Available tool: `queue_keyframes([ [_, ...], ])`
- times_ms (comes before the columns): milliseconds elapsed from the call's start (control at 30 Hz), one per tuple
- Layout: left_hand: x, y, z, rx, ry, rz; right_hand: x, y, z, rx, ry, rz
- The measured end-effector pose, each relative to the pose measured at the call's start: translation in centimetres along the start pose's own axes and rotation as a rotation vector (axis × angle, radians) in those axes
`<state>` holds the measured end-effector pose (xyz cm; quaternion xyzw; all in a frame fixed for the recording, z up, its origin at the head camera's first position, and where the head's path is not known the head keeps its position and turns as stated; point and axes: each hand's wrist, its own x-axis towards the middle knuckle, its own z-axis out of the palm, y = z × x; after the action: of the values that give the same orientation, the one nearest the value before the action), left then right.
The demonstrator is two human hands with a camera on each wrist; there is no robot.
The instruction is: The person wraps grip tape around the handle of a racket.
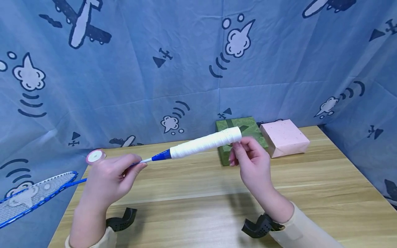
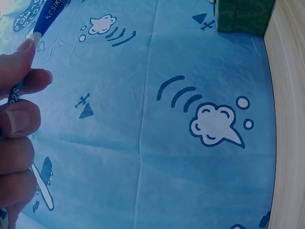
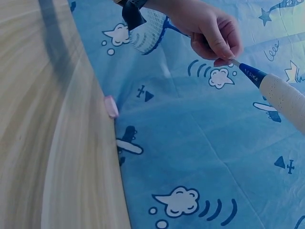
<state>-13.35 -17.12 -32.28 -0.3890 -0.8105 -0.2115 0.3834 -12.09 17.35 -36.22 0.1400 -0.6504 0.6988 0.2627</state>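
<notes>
My left hand (image 1: 108, 179) pinches the thin shaft of a blue badminton racket just ahead of its blue cone, thumb against fingers. The strung head (image 1: 37, 196) sticks out to the left, past the table edge. Wrapped in white grip tape, the racket handle (image 1: 204, 143) tilts up to the right above the table. My right hand (image 1: 252, 162) is at its butt end, with thumb and fingers bent close together by the underside; whether they pinch anything is hidden. In the right wrist view, the white handle (image 3: 283, 100) and blue cone (image 3: 252, 74) show, but not the right hand.
A green box (image 1: 226, 158) and a pink box (image 1: 286, 137) stand side by side at the table's back right. Behind the left hand lies a pink-and-white roll (image 1: 95, 156) near the back left corner. Blue printed cloth (image 1: 192, 86) hangs behind the wooden table (image 1: 192, 213).
</notes>
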Motion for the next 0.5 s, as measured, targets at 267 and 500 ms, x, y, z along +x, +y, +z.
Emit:
queue_keyframes([
  [267, -0.35, -0.11, -0.27, -0.030, -0.120, -0.050, 0.08, 0.17, -0.12, 0.027, -0.011, -0.034],
  [500, -0.28, 0.03, -0.24, 0.004, -0.137, -0.055, 0.13, 0.12, -0.08, 0.031, -0.006, -0.048],
])
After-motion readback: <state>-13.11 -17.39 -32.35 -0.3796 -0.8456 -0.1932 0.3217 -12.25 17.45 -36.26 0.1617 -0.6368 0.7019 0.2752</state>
